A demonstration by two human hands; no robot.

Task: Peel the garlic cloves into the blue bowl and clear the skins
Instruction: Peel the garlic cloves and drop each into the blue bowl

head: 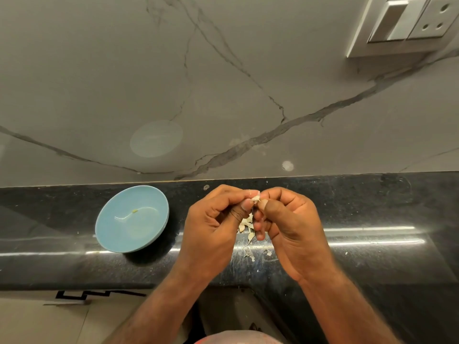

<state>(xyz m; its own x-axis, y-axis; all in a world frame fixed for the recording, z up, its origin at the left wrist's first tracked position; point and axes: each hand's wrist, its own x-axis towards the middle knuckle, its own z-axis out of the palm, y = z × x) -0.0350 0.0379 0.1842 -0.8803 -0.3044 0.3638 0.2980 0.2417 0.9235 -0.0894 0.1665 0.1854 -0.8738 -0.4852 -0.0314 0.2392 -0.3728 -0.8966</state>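
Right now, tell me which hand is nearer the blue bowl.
Left. The left hand is just right of the blue bowl; the right hand is farther right again.

Fingers (244,193) hide most of the garlic clove (255,200); a speck (134,211) in the blue bowl (114,234) is indistinct.

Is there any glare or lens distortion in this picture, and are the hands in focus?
Head view: glare streaks cross the black countertop; the wide lens bows its back edge; the blue bowl, left hand, right hand and the garlic clove they pinch look sharp; the glossy wall faintly mirrors the bowl.
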